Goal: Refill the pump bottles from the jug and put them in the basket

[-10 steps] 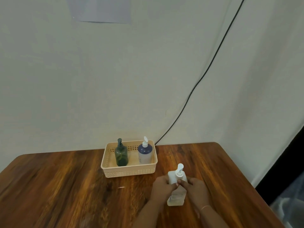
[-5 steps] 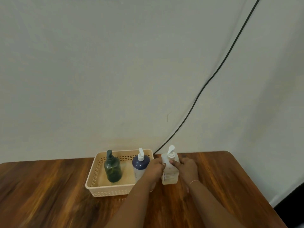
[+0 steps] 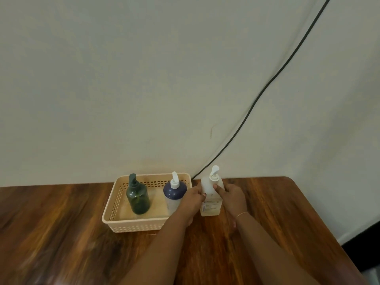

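1. White pump bottle (image 3: pixel 211 199) stands upright, just to the right of the basket (image 3: pixel 115 210) and outside it; whether its base touches the table (image 3: pixel 61 233) or is held just above cannot be told.
2. Left hand (image 3: pixel 194 199) grasps the bottle from its left side, fingers (image 3: pixel 202 194) curled against the body below the shoulder.
3. Right hand (image 3: pixel 233 199) grasps it from the right, thumb (image 3: pixel 218 189) pressed on the front near the neck (thin bracelet (image 3: pixel 242 214) at that wrist).
4. Pump head points up and slightly right, clear of both hands; pale liquid shows in the bottle's lower part.
5. Inside the basket: dark blue bottle (image 3: pixel 174 195) with white pump at the right end, partly behind the left hand; green bottle (image 3: pixel 137 197) with dark pump, left of centre. Both upright, apart from each other.
6. Basket sits near the table's far edge by the wall (image 3: pixel 123 79); a black cable (image 3: pixel 267 87) runs down the wall to behind the table, near the basket's far right corner.
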